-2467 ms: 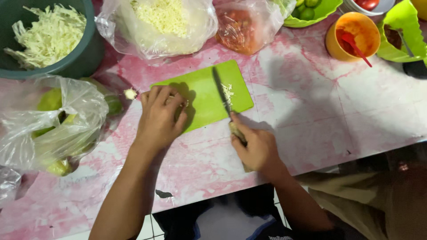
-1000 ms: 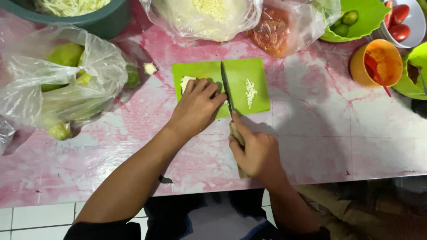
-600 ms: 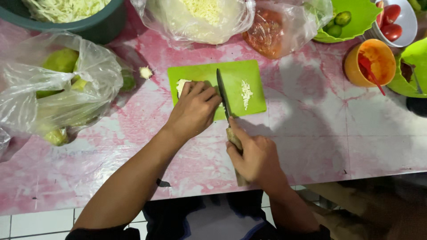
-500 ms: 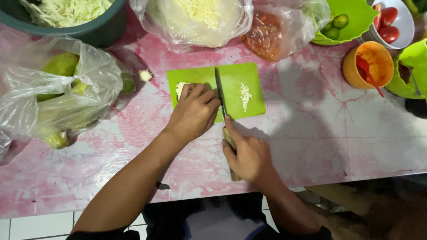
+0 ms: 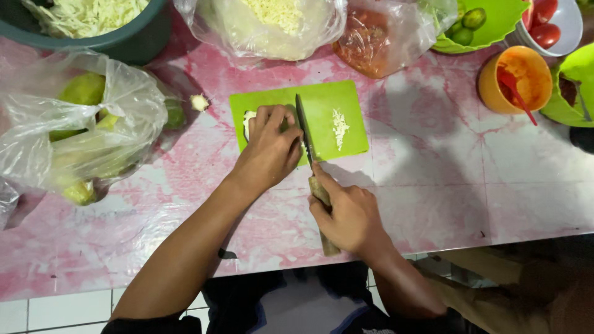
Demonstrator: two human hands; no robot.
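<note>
At nine o'clock on your pink marbled bench, a clear plastic bag of green fruit blurs its contents, and its left edge runs out of view. At eleven o'clock the dark green tub of shredded cabbage is cut off at the top. Your left hand lies curled over a pale vegetable piece on the small green cutting board, hiding most of it. Your right hand has its fingers closed round the wooden-handled knife, blade against the left knuckles. At one o'clock, a little heap of white shreds. The orange cup with a red spoon sits at two o'clock.
</note>
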